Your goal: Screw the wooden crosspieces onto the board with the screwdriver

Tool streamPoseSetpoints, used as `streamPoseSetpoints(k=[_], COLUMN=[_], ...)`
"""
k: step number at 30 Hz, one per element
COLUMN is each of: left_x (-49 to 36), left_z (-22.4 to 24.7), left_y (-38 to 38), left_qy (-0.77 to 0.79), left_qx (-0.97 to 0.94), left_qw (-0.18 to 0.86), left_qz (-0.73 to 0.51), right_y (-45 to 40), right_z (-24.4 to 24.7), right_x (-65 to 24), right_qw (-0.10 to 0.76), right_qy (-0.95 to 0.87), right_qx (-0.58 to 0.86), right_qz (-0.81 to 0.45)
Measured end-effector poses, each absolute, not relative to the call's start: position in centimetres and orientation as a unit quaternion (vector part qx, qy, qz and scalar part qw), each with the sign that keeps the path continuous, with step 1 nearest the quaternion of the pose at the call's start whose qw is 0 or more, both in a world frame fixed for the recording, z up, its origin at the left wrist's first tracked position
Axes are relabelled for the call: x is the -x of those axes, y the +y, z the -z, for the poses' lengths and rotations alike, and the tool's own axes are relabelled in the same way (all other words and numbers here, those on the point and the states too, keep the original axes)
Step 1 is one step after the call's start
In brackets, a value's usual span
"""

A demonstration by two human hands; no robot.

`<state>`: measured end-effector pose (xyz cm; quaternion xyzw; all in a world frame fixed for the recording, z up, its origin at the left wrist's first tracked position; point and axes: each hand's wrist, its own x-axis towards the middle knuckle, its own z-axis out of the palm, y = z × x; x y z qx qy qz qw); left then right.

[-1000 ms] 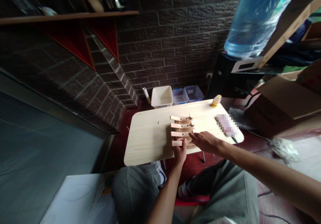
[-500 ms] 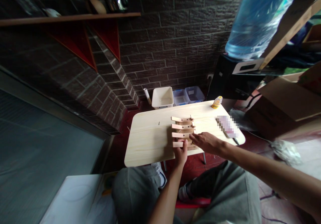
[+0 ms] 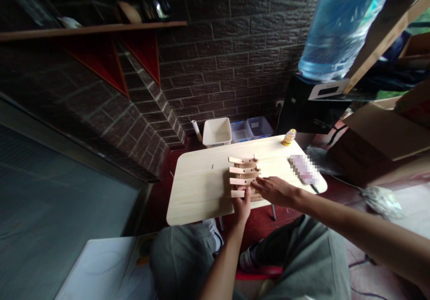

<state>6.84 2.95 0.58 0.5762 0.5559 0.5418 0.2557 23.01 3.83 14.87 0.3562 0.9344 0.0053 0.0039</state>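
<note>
On the light wooden table point(image 3: 195, 183) stands a wooden piece with several parallel slats point(image 3: 242, 170), which have dark holes along them and stick out to the left. My left hand point(image 3: 242, 206) is closed around the near end of this slatted piece, thumb on top by the nearest slat. My right hand point(image 3: 268, 188) is closed with its fingertips pressed together at the right part of the nearer slats. What the right fingers pinch, if anything, is too small and hidden to make out. A thin pin point(image 3: 254, 156) stands up at the farthest slat.
A small dark pin point(image 3: 212, 166) lies on the table's left half. At the right are a yellow-capped clear bottle point(image 3: 289, 137) and a blurred flat item point(image 3: 304, 168). Plastic bins point(image 3: 217, 130) stand behind the table, beside a water dispenser point(image 3: 316, 107). A cardboard box point(image 3: 379, 134) is far right.
My right hand has shifted slightly left along the nearer slats. The left hand keeps its hold, and the slatted wooden piece stays in about the same place. The view has tilted slightly.
</note>
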Motion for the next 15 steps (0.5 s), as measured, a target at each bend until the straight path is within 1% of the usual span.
streamPoseSetpoints(k=[6, 10, 12, 15], left_x=[-6.8, -6.6, -6.6, -6.7], left_z=[-0.9, -0.8, -0.6, -0.5], left_y=[3.0, 3.0, 3.0, 3.0], left_qy=[0.548, 0.553, 0.553, 0.546], left_qx=[-0.582, -0.588, -0.587, -0.580], left_qw=[0.260, 0.250, 0.255, 0.269], left_qz=[-0.541, -0.534, -0.534, -0.541], right_y=[4.6, 4.5, 4.2, 3.7], right_z=[-14.6, -14.3, -14.0, -13.6], right_x=[-23.0, -23.1, -23.2, -23.2], right_qw=[0.019, 0.001, -0.039, -0.137], right_qy=[0.934, 0.915, 0.910, 0.914], right_qx=[-0.358, -0.402, -0.414, -0.379], right_qz=[-0.010, -0.011, 0.005, 0.050])
